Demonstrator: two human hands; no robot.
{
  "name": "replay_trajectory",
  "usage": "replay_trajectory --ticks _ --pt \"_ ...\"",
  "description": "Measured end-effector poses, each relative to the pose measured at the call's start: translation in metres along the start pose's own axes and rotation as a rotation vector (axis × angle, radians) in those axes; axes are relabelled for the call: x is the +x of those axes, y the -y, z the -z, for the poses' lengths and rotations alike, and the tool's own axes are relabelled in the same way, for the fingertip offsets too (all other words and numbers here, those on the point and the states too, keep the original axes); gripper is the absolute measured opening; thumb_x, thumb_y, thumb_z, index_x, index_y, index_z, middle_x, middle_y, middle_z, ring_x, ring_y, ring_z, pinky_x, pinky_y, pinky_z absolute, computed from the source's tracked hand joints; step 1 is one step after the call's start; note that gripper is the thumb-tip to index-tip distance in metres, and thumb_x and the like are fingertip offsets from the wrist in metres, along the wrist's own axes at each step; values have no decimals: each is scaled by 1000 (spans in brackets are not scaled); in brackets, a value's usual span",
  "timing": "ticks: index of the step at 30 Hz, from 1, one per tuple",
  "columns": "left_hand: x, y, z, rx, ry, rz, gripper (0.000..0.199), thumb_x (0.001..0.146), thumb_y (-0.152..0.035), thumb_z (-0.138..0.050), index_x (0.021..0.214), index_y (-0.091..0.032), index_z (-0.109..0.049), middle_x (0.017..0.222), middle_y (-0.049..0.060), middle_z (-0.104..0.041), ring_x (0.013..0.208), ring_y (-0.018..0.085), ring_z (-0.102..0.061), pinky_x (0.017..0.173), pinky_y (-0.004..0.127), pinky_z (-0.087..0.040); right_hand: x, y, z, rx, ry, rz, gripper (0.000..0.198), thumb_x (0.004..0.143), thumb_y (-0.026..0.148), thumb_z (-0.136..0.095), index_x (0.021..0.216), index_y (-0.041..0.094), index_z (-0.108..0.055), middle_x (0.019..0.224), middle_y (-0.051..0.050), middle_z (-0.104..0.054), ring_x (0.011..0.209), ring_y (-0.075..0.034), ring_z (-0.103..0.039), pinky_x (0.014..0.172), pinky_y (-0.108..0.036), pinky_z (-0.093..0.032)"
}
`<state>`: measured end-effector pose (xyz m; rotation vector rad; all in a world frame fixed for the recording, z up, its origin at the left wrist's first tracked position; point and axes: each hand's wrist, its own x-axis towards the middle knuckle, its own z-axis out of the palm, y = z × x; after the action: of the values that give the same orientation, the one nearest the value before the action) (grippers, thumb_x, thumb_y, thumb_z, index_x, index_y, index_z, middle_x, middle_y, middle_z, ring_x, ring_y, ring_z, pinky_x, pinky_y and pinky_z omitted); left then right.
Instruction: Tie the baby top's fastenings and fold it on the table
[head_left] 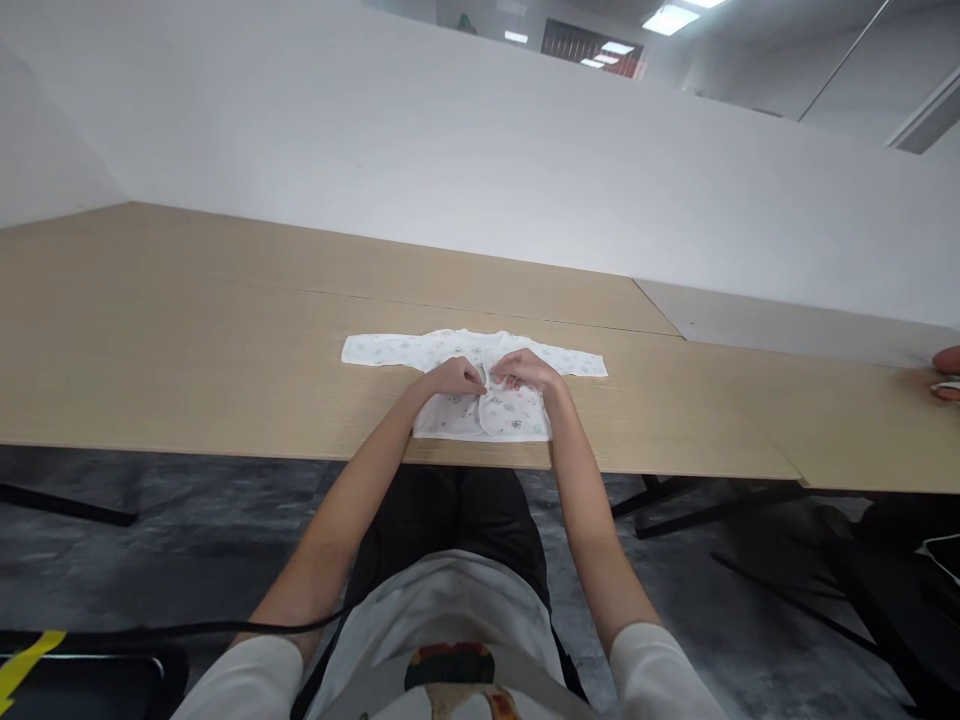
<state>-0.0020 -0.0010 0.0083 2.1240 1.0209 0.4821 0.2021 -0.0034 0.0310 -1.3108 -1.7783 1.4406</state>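
A small white baby shirt (517, 415) with a scattered print lies flat on the tabletop, its long sleeves spread to both sides and its lower hem toward me. The front panels meet along a curved edge down the middle. At that edge, my left hand (456, 377) pinches the cloth between closed fingertips. Just to the right, my right hand (527, 368) has its fingers curled on the fabric by the same opening, closed on it. The fingers hide part of the shirt's front, and any fastening there is too small to make out.
The wood-toned table (187, 330) runs wide to both sides, with a white partition (450, 150) along its back. Another person's hand (946, 362) shows at the far right edge. A black cable (225, 628) crosses by my left arm.
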Motion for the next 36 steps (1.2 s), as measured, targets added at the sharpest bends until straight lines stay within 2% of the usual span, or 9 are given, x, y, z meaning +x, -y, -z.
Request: replay_trajectory --ticks 2,4,11,17,23,27,32,36 --pt "-1 0 1 -2 17 0 26 66 -38 -64 70 -14 -72 61 1 -62 56 11 -49 54 22 -36 -3 0 1 -119 177 -7 13 69 25 -70 71 12 -69 59 -3 -64 46 -7 -52 41 -18 -39" --pt "-2 -2 1 4 18 3 26 66 -37 -63 72 -14 -73 63 2 -64 58 12 -51 55 23 -37 -2 0 0 -177 252 -5 14 66 24 -71 73 12 -71 53 0 -61 44 -7 -50 41 -18 -37" --pt "-4 -4 2 -17 18 -14 22 65 -36 -64 60 -15 -69 54 -1 -57 51 10 -45 51 23 -33 4 -4 -8 -224 239 3 10 63 21 -71 66 12 -69 42 4 -52 38 -6 -44 39 -17 -35" --pt "-2 -3 3 -91 -27 -25 23 60 -39 -68 59 -16 -70 53 0 -59 52 11 -47 50 23 -34 4 -3 -10 -232 214 -54 14 65 23 -71 57 13 -66 42 1 -54 38 -6 -44 37 -17 -34" --pt "-2 -3 5 -77 30 -57 21 65 -34 -66 72 -16 -74 62 1 -64 59 12 -52 58 24 -38 2 -3 -7 -161 199 -48 15 65 25 -72 59 12 -66 46 -1 -57 41 -7 -49 38 -17 -36" --pt "-1 -1 6 -77 97 -90 23 64 -33 -67 78 -17 -75 58 -1 -59 57 11 -49 57 23 -36 0 -2 -6 -160 199 -57 17 68 24 -69 57 12 -64 46 -1 -57 41 -8 -49 38 -17 -35" --pt "2 2 1 -11 11 -83 28 60 -41 -72 74 -17 -73 55 -3 -50 53 9 -45 52 22 -32 0 0 -9 -197 192 -74 23 72 27 -68 55 13 -62 45 -2 -57 38 -7 -47 36 -17 -34" --pt "2 1 -1 41 -50 -60 32 58 -46 -74 71 -17 -71 58 -3 -50 54 10 -45 52 22 -31 3 -3 -11 -209 207 -51 23 73 26 -66 55 14 -61 45 -2 -57 39 -8 -48 37 -17 -36"
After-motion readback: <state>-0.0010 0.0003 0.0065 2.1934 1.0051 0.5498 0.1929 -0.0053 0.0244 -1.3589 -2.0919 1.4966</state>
